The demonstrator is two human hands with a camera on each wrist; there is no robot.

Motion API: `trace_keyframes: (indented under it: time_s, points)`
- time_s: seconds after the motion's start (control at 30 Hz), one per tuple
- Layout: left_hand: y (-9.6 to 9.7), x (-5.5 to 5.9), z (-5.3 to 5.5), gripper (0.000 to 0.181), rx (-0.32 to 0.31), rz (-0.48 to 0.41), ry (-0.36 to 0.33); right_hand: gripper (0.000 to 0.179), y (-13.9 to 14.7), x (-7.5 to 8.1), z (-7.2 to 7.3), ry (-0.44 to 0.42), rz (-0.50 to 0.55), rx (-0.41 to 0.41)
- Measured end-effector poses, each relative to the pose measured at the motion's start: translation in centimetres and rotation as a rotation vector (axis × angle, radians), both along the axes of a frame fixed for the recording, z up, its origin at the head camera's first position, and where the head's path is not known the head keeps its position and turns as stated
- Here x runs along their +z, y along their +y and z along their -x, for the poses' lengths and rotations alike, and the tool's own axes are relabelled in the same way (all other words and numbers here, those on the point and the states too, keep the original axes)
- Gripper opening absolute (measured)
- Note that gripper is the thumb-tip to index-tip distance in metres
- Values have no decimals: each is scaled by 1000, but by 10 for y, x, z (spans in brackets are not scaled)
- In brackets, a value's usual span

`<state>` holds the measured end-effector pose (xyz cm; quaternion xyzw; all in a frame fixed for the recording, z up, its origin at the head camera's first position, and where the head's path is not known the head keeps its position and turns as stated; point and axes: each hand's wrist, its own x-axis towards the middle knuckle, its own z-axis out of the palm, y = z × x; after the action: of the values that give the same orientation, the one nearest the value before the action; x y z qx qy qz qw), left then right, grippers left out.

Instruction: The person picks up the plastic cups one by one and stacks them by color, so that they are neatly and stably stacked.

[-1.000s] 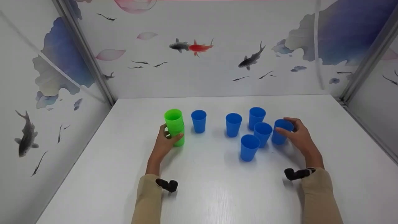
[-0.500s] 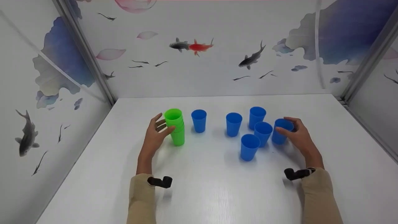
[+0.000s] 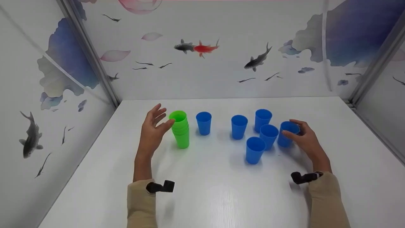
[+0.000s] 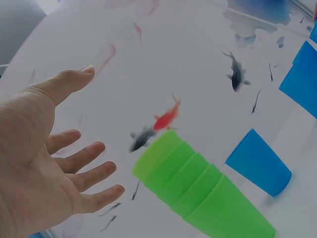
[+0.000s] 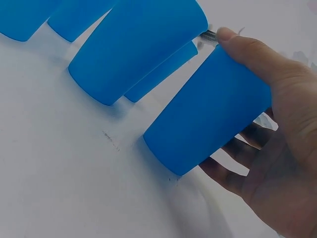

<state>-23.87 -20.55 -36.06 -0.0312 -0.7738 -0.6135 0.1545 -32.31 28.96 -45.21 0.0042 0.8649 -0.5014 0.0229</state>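
Note:
My left hand [image 3: 150,134] is raised just left of a stack of nested green cups [image 3: 182,137], its fingers spread and holding nothing. In the left wrist view the palm and fingers [image 4: 91,163] stand apart from the stack, which is upright on the table. On the other side, my right hand [image 3: 307,142] holds a blue cup [image 3: 285,139] at the far right of the group. The right wrist view has the thumb at the rim of this cup [image 5: 208,114] and the other fingers behind it. That cup stands upright on the table.
One blue cup [image 3: 204,123] stands just right of the green stack. Several more blue cups are grouped beside the held one, with the nearest blue cup [image 3: 255,152] toward the front. A patterned wall [image 3: 218,82] closes off the back of the white table [image 3: 202,190].
My left hand has let go of the green stack, moving left and up while its fingers opened. The right hand has stayed at its blue cup. The cups stand where they were.

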Motion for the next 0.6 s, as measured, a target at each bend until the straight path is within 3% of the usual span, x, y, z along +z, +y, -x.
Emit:
trace_keyframes:
  time_s: [0.17,0.33,0.6]
  points:
    - [10,11,-8,77,-4,41,64,103,1,0,-2,-7,-34,2]
    - [21,15,-11,76,-13,56,83,105,1,-2,-2,-27,-32,4]
    - [42,8,-5,74,-59,64,64,103,-1,-2,-2,-28,-24,-12]
